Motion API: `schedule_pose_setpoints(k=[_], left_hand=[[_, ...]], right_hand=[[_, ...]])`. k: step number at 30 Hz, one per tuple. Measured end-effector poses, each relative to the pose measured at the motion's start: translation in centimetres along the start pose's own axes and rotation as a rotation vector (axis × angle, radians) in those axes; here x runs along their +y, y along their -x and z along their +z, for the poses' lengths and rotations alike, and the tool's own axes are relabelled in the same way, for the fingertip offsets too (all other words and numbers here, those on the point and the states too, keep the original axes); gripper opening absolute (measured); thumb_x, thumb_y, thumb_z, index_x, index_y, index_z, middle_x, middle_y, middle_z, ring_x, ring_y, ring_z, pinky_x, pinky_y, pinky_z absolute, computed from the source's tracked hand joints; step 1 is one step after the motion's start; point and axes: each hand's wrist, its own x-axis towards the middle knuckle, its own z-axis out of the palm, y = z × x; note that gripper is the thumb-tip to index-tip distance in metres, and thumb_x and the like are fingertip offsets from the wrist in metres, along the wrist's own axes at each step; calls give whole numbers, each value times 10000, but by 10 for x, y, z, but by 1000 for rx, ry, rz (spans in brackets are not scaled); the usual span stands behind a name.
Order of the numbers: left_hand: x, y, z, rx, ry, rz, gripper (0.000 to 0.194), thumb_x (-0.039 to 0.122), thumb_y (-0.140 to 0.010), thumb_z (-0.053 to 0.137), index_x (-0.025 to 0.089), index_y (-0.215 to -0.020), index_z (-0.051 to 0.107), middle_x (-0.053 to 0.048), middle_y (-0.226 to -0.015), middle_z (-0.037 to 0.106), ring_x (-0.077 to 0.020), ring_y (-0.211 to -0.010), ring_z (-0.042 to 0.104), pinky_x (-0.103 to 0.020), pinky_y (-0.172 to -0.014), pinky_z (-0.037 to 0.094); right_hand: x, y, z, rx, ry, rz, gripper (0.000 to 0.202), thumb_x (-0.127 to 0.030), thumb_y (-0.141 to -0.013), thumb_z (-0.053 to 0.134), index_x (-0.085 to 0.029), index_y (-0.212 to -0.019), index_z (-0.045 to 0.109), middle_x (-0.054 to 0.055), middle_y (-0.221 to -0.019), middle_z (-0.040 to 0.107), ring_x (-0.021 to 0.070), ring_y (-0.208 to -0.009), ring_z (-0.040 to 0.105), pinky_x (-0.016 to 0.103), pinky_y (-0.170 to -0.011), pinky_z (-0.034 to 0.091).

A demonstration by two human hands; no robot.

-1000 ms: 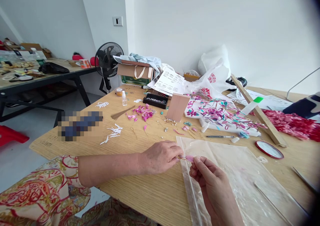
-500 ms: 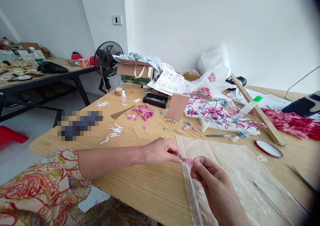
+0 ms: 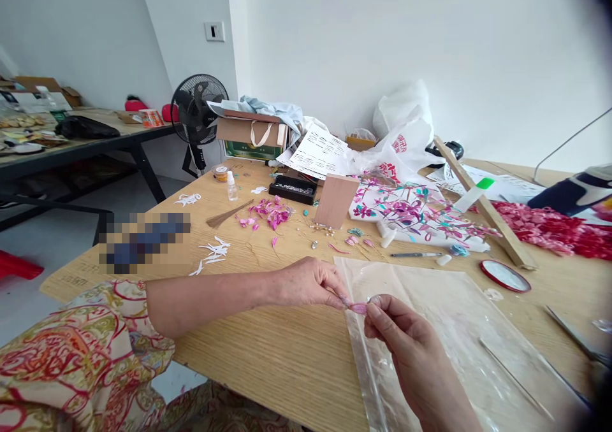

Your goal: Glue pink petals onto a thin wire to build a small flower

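Between my two hands is a small pink petal [image 3: 357, 308], held level above the left edge of a clear plastic bag [image 3: 430, 330]. My left hand [image 3: 310, 283] reaches in from the left and pinches the petal's left end between thumb and fingertips. On the other side, my right hand [image 3: 406, 336] is closed on its right end, thumb on top. The fingers hide both ends of the petal. Beyond the hands lie a pile of pink petals [image 3: 272, 211] and several finished pink and teal flowers [image 3: 415, 212] on white wrapping.
White petal-shaped pieces [image 3: 215, 251] lie left of my arm. A thin stick [image 3: 516, 378] rests on the bag. To the right are a red-rimmed round lid [image 3: 505, 276], scissors [image 3: 571, 336] and a wooden bar [image 3: 485, 206]. An upright wooden block [image 3: 336, 201] stands behind.
The view has turned slightly, so the table things appear shifted left and a little up. Both hands keep their pinch on the pink petal, nearly in the same place.
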Motion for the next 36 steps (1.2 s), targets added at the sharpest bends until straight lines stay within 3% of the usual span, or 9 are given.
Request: schedule_pose_setpoints(k=[3, 9, 15, 19, 26, 30, 36], left_hand=[[4, -2, -3, -46, -77, 7, 116, 146, -657, 604, 165, -747, 674, 8, -715, 581, -83, -677, 505, -163, -606, 363], [2, -3, -1, -82, -25, -98, 162, 180, -711, 528, 149, -816, 647, 45, -519, 508, -45, -478, 443, -151, -474, 309], [0, -4, 1, -130, 107, -143, 189, 187, -694, 550, 147, -850, 648, 37, -601, 531, -36, -473, 425, -155, -455, 306], [2, -7, -2, -131, 142, -173, 170, 189, -666, 590, 167, -817, 665, 33, -653, 574, -59, -582, 470, -159, -543, 356], [4, -10, -3, -119, 103, -31, 113, 105, -621, 602, 160, -697, 665, 6, -777, 583, -97, -746, 516, -190, -680, 386], [1, -10, 3, -174, 300, -161, 103, 178, -645, 579, 150, -725, 638, 12, -694, 573, -96, -662, 540, -197, -575, 412], [6, -7, 6, -138, 410, -220, 202, 236, -619, 623, 143, -798, 646, 24, -631, 577, -69, -607, 540, -208, -635, 426]], right_hand=[[0, -1, -1, 16, 60, -34, 227, -396, -729, 528, -190, -632, 525, -35, -537, 459, 110, -549, 413, 227, -546, 315], [-1, 0, 0, 70, 108, -93, 244, -411, -726, 520, -190, -622, 517, -31, -541, 454, 115, -542, 423, 227, -525, 330], [-2, 0, 0, 73, 143, -107, 269, -431, -724, 507, -187, -611, 507, -33, -531, 448, 113, -535, 423, 225, -516, 336], [-1, 0, -1, 67, 156, -101, 280, -445, -725, 499, -188, -612, 502, -34, -533, 444, 111, -537, 416, 223, -517, 330], [-2, 2, 2, 79, 148, -101, 293, -450, -706, 515, -190, -575, 481, -37, -514, 429, 108, -523, 398, 221, -505, 318], [-2, 2, 1, 79, 120, -95, 280, -443, -707, 522, -189, -591, 493, -36, -521, 443, 109, -529, 408, 220, -513, 324], [3, 2, -2, 53, 66, -82, 255, -425, -734, 502, -190, -635, 506, -29, -554, 463, 116, -556, 427, 226, -540, 337]])
